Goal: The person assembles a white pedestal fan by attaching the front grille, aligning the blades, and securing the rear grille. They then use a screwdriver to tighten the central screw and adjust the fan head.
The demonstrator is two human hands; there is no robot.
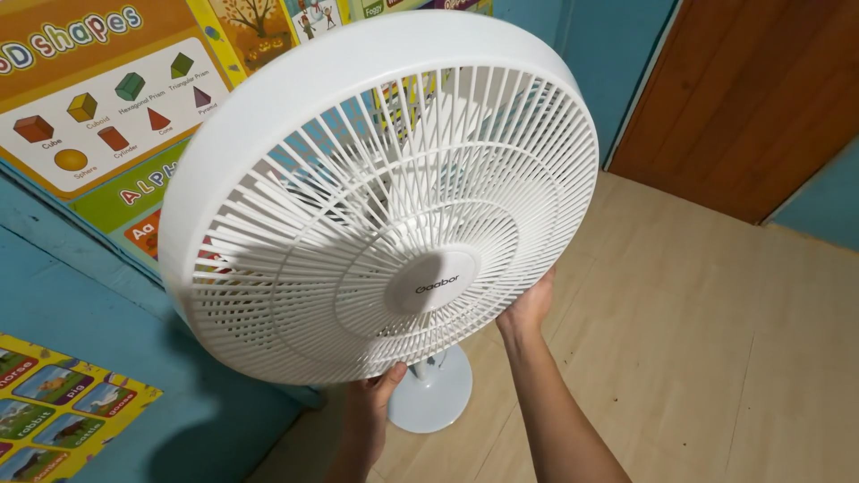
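Head view: a white pedestal fan (380, 201) stands on the pale wooden floor (698, 340), close to the blue wall (107, 331) at the floor's left edge, with its head tilted up towards the camera. Its round base (438, 394) sits flat on the floor below the head; the pole between them is mostly hidden. The left hand (376, 394) is under the lower rim of the front grille (358, 259), thumb showing against the rim, the fingers out of sight behind it; it appears closed on the rim, though the depth of the wrap cannot be read. The right hand (530, 302) is cupped on the lower right of the rim, fingers curled round the back edge. Handling judgement: the grille is thin moulded plastic, stiff as a ring but with slender ribs that would flex or snap under point pressure, so the solid outer band is the sound place to hold, not the ribs. The head is probably light at the front and heavier at the motor behind. Smooth plastic may be slightly slippery. Bright picture posters (98, 98) hang on the wall; a brown door (743, 98) stands at the far right.
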